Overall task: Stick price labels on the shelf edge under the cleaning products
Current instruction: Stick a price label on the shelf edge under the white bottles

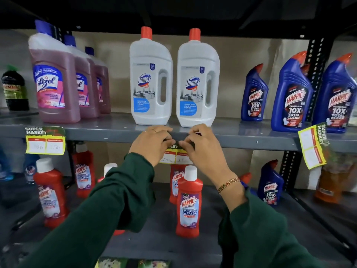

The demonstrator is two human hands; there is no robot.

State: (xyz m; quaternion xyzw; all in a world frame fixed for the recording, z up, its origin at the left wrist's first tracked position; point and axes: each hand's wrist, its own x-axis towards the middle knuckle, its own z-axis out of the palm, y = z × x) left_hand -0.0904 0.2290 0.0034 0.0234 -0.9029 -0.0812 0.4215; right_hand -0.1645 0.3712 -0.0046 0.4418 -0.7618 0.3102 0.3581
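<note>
A yellow price label (174, 156) hangs at the grey shelf edge (251, 141), right below two white Domex bottles (151, 80). My left hand (154, 145) and my right hand (201, 147) both pinch its top against the edge, fingertips almost touching; the top of the label is hidden behind them. Another label (45, 140) sits flat on the edge under the pink Lizol bottles (56, 82). A third label (313, 146) hangs crooked under the blue Harpic bottles (291, 95) at the right.
Red Harpic bathroom cleaner bottles (189, 202) stand on the lower shelf below my arms. A black perforated upright (316, 60) rises at the right. A dark bottle (14, 88) stands far left. Printed sheets (133, 263) lie at the bottom edge.
</note>
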